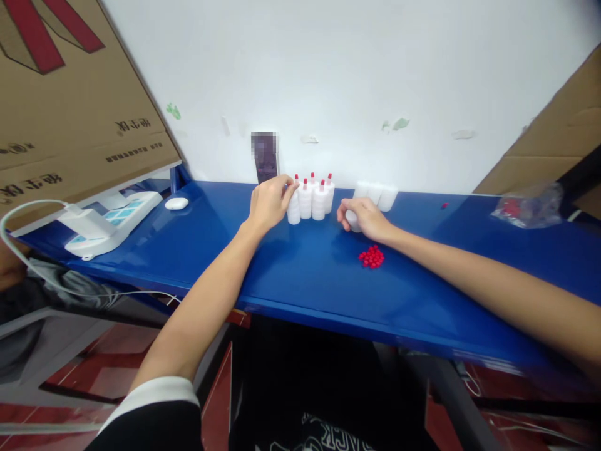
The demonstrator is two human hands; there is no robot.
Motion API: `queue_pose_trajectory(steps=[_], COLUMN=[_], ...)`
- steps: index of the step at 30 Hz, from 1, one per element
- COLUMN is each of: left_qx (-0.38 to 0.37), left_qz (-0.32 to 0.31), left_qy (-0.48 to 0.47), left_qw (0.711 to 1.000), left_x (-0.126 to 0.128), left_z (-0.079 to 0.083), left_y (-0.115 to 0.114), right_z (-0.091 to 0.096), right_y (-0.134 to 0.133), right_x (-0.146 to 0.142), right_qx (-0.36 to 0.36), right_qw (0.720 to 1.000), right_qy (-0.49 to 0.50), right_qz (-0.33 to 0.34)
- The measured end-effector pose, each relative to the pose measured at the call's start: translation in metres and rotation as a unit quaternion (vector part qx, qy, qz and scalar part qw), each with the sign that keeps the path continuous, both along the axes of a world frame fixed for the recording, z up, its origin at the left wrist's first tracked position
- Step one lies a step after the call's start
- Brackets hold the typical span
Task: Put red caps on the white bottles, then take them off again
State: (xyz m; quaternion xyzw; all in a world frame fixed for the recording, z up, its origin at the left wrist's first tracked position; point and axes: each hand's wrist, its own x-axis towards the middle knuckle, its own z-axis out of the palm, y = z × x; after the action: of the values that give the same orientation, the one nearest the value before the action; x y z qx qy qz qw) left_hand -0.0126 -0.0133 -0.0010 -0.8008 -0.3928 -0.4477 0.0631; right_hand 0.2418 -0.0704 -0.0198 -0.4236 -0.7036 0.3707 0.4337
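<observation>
Several small white ribbed bottles (319, 204) with red tips stand upright in a close group on the blue table (300, 269). My left hand (270, 202) is closed at the top of the leftmost bottle (293, 213), thumb and fingers pinching near its red tip. To the right of the group, my right hand (369, 219) is curled around a white bottle (352, 220), mostly covered by the fingers. Behind that hand sit more white bottles (387, 198), partly hidden, with no red tips showing. In front of it lies a small pile of red caps (372, 257).
A phone (267, 158) leans on the wall behind my left hand. Leftward are a white oval case (176, 203) and a power strip (119, 222) with a plugged-in charger. At right lie a single red piece (445, 205) and a clear plastic bag (528, 208) with red contents.
</observation>
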Motion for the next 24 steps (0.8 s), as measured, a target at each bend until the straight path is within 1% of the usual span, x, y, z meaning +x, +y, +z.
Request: queue_pose_trajectory(steps=[5, 9, 11, 17, 21, 24], left_qx=[0.000, 0.015, 0.006, -0.055, -0.064, -0.059], left_qz=[0.027, 0.041, 0.036, 0.006, -0.011, -0.008], left_qy=[-0.025, -0.049, -0.071, -0.110, -0.127, -0.165], left_qw=[0.999, 0.998, 0.997, 0.992, 0.990, 0.985], left_x=[0.000, 0.002, 0.002, 0.005, 0.008, 0.009], left_z=[-0.002, -0.007, -0.009, -0.013, -0.013, -0.009], left_y=[0.005, 0.011, 0.014, 0.018, 0.015, 0.010], right_z=[-0.001, -0.002, -0.002, -0.001, 0.000, 0.000], right_y=[0.001, 0.001, 0.001, -0.001, -0.002, -0.002], right_x=[0.001, 0.000, 0.000, -0.001, -0.001, -0.001], right_qx=[0.004, 0.002, 0.000, 0.005, 0.008, 0.008], right_qw=[1.000, 1.000, 1.000, 1.000, 1.000, 1.000], right_qy=[0.001, 0.006, 0.011, 0.003, -0.002, 0.002], right_qz=[0.001, -0.001, 0.000, -0.002, -0.003, 0.000])
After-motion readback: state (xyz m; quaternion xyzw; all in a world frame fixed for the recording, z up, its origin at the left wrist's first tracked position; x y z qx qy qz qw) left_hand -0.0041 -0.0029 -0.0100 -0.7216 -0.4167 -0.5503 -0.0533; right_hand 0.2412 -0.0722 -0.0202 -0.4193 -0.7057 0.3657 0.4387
